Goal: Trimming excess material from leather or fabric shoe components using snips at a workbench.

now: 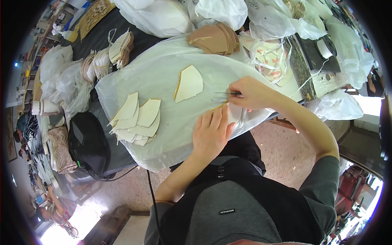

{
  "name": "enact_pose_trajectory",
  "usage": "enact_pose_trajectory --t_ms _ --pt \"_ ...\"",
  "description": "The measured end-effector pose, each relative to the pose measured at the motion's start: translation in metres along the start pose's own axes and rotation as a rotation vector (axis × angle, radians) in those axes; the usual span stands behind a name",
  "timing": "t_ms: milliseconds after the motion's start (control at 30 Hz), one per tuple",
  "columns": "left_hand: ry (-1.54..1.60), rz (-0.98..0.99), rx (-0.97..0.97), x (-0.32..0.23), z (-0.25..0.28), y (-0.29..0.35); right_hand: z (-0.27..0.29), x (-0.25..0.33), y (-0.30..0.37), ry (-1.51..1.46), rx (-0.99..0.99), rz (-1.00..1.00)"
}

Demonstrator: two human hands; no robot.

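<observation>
My left hand lies flat near the front edge of the plastic-covered table, its fingers stretched out over a piece mostly hidden beneath them. Only a yellowish edge of that piece shows at the fingertips. Just beyond it, my right hand is closed around a slim pointed metal tool, whose tip points left; its exact kind is unclear. A single cream cut piece with a brown-yellow edge and a jagged lower edge lies farther off. Farther left, several similar cream pieces overlap in a loose pile.
A translucent plastic sheet covers the work surface. Brown cut pieces are stacked at its far side. Bundled pieces and a black mesh-covered bag sit left. White plastic bags line the back; a white spool stands right.
</observation>
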State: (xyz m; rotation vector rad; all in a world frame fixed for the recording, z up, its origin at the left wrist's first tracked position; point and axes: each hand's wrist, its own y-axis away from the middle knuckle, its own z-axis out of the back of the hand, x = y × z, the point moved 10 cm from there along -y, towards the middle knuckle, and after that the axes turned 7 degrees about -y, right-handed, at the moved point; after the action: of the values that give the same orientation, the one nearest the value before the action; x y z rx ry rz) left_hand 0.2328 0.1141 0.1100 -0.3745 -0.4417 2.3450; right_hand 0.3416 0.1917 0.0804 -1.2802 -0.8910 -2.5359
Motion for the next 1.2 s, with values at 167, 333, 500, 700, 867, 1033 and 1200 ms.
enact_pose_trajectory --t_ms 167,333,500,700,867,1033,1200 --pt "0.017 -0.016 0.082 -0.002 -0.007 -0.006 0.001 -0.013 -0.004 -0.029 0.064 -0.05" --pt "-0.018 -0.051 0.041 -0.003 -0.004 -0.006 0.004 -0.008 -0.005 -0.035 0.047 -0.023" --pt "-0.023 -0.077 0.047 -0.005 -0.004 -0.009 0.005 -0.007 -0.005 0.053 0.026 -0.048" --pt "0.009 -0.054 0.025 -0.003 -0.002 -0.006 0.015 0.014 0.007 0.408 -0.249 0.166" --pt "0.035 0.009 0.013 -0.002 0.002 0.013 0.037 0.05 0.07 0.28 -0.683 0.252" --pt "0.02 0.018 -0.01 -0.004 0.004 0.021 -0.015 0.024 0.092 0.286 -0.625 0.222" --pt "-0.001 0.0 -0.034 -0.005 0.005 0.02 -0.019 0.01 0.082 0.379 -0.659 0.111"
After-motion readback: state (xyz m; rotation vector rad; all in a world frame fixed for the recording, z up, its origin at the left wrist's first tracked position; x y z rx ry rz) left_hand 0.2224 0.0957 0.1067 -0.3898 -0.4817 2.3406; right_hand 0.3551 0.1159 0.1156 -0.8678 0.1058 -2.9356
